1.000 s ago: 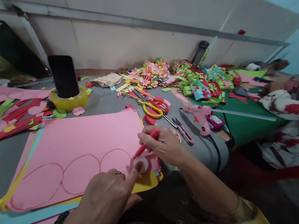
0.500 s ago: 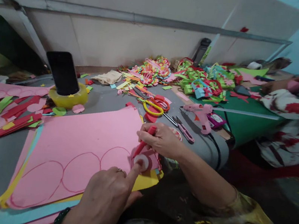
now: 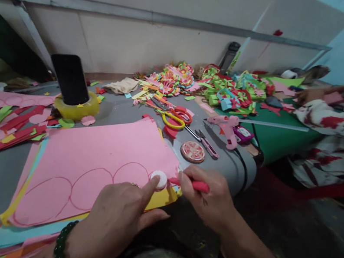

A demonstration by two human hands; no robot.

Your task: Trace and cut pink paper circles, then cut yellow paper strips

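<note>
Under my left hand (image 3: 117,208) lies a stack of coloured paper with a pink sheet (image 3: 105,148) on top. Several red circle outlines run in a row along the sheet's near side. My left index finger presses on a small white round disc (image 3: 159,181) at the sheet's right edge, the thumb spread apart from it. A red marker (image 3: 199,186) is gripped in my closed right hand (image 3: 205,194), its tip end pointing left at the disc's right side. Whether the tip touches the paper, I cannot tell.
Past the sheet lie a patterned round coaster (image 3: 193,151), a pink cutter (image 3: 209,146), scissors (image 3: 173,120) and a pink glue gun (image 3: 226,128). A phone (image 3: 70,79) leans in a yellow tape roll (image 3: 76,109). Paper scraps (image 3: 173,78) are heaped behind. Another person's sleeve (image 3: 331,120) is at right.
My right hand has swung with the marker from the disc's upper left to its right side, uncovering the coaster. The marker has gone from steep to nearly flat. My left finger stays on the disc.
</note>
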